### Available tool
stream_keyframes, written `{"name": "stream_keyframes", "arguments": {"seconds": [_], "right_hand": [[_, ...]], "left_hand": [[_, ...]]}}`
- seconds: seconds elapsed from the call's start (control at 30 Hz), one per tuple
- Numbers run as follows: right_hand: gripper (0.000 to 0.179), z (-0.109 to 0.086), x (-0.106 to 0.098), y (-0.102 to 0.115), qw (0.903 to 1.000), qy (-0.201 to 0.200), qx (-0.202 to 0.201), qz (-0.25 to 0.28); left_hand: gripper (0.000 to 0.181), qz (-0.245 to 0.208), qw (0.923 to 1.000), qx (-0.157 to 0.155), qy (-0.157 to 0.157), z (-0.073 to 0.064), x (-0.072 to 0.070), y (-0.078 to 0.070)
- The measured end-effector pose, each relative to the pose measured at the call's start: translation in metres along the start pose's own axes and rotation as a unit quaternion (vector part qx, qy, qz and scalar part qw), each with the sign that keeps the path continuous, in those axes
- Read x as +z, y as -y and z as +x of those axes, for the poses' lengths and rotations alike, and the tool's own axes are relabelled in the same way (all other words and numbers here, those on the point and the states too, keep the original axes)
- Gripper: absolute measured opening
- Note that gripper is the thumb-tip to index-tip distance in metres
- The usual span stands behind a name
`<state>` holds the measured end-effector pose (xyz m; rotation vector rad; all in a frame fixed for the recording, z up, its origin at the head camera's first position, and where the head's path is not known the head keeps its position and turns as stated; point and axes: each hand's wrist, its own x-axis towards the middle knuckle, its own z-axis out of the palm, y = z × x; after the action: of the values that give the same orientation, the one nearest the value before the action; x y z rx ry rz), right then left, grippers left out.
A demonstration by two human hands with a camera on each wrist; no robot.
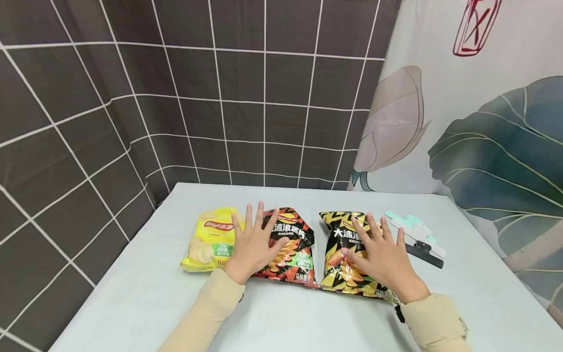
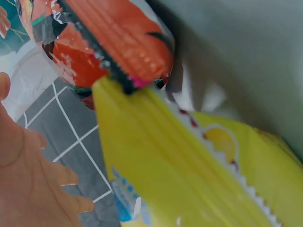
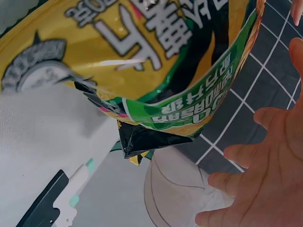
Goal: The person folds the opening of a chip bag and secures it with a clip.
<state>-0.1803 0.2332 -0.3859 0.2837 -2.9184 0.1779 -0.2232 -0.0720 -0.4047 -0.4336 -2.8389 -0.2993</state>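
Observation:
Three chip bags lie in a row on the white table. The yellow chip bag (image 1: 206,244) is at the left, the red and black chip bag (image 1: 290,254) in the middle, and the black and yellow chip bag (image 1: 340,259) at the right. My left hand (image 1: 254,247), fingers spread, is over the gap between the yellow and red bags and hides part of both. Over the right side of the black and yellow bag, my right hand (image 1: 382,254) is spread too. Both wrist views show the palms apart from the bags, holding nothing.
Several bag clips lie right of the black and yellow bag, among them a black clip (image 1: 424,253) and a mint clip (image 1: 406,220). A dark gridded curtain (image 1: 242,117) hangs behind the white table (image 1: 145,293), with a leaf-patterned cloth (image 1: 506,161) at the right.

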Motion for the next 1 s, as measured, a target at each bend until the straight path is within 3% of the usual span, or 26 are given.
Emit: {"name": "stream_keyframes", "arguments": {"seconds": [0.57,1.0], "right_hand": [[0.081,-0.008,-0.006,-0.005,0.9999,-0.014,0.005,-0.006],[0.080,-0.013,-0.010,-0.014,0.9983,-0.009,0.031,0.049]], "left_hand": [[0.074,-0.020,0.9998,-0.004,0.009,0.005,-0.010,-0.006],[0.068,-0.059,0.9981,0.012,0.009,0.013,-0.015,-0.020]]}}
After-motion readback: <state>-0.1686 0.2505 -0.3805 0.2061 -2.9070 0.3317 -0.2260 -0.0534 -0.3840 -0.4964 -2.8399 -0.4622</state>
